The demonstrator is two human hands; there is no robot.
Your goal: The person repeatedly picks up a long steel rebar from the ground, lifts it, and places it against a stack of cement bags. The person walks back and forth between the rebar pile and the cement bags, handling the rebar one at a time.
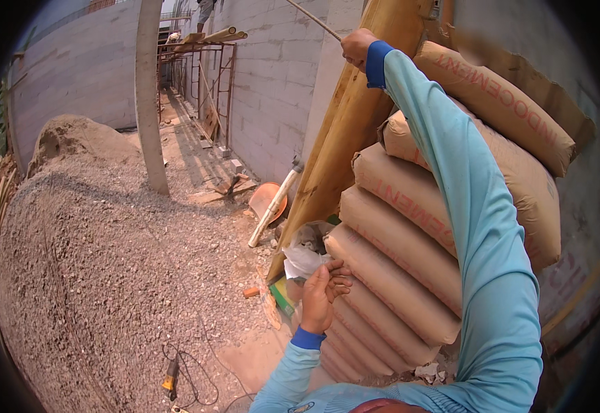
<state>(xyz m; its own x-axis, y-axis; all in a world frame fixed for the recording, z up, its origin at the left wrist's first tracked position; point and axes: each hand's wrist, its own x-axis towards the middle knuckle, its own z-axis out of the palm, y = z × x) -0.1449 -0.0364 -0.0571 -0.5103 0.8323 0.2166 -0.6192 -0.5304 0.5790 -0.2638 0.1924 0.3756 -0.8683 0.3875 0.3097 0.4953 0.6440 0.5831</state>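
My right arm is raised along the stacked cement bags (400, 217). Up beside the top of a tall yellowish wooden board (338, 131), my right hand (359, 49) is closed round a thin, straight, grey rod (317, 22). The rod slants up and left out of view; whether it is stiff or a taut rope I cannot tell. Lower down, my left hand (322, 296) is held palm up with loosely bent fingers apart and nothing in them. It is nearest to the left ends of the bags and a crumpled white plastic bag (303, 260).
Gravel (107, 275) is heaped at the left, behind it a sand pile (72, 141). A concrete post (150, 96) stands there. A white pipe (272, 210) leans by an orange basin (265, 196). A corded power tool (170, 377) lies low. Scaffolding (227, 89) holds a person's legs (205, 12).
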